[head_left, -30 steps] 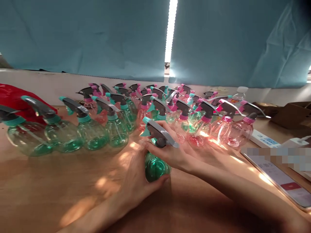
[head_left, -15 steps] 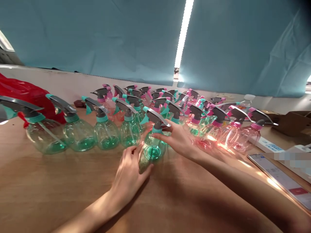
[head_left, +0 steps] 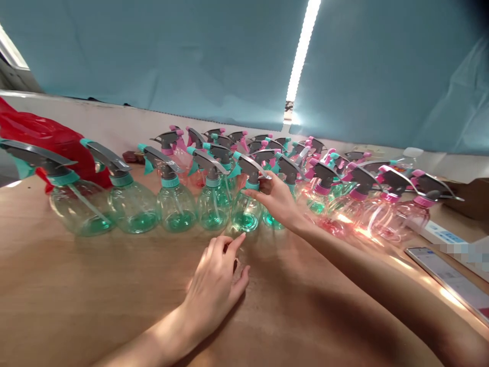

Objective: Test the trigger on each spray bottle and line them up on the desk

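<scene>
A green spray bottle [head_left: 246, 211] with a grey and teal head stands upright in the front row. My right hand [head_left: 277, 199] holds it at the neck, thumb and fingers around the teal collar. In front of that bottle, my left hand [head_left: 217, 275] rests low over the table, fingers apart and curved, holding nothing. To the left stand more green bottles, the nearest one [head_left: 214, 209] beside the held bottle. Pink-collared bottles [head_left: 410, 219] stand to the right, and several more of both colours are behind.
A red plastic bag [head_left: 49, 137] lies at the back left of the wooden table [head_left: 95, 295]. On the right are a phone [head_left: 446, 278], a white box [head_left: 446, 234] and a brown cardboard box [head_left: 471, 204]. A blue-grey sheet [head_left: 191, 61] hangs behind.
The held bottle has moved back from its tilted position near me to upright in the front row. My left hand has let go of its base. The view has shifted slightly.
</scene>
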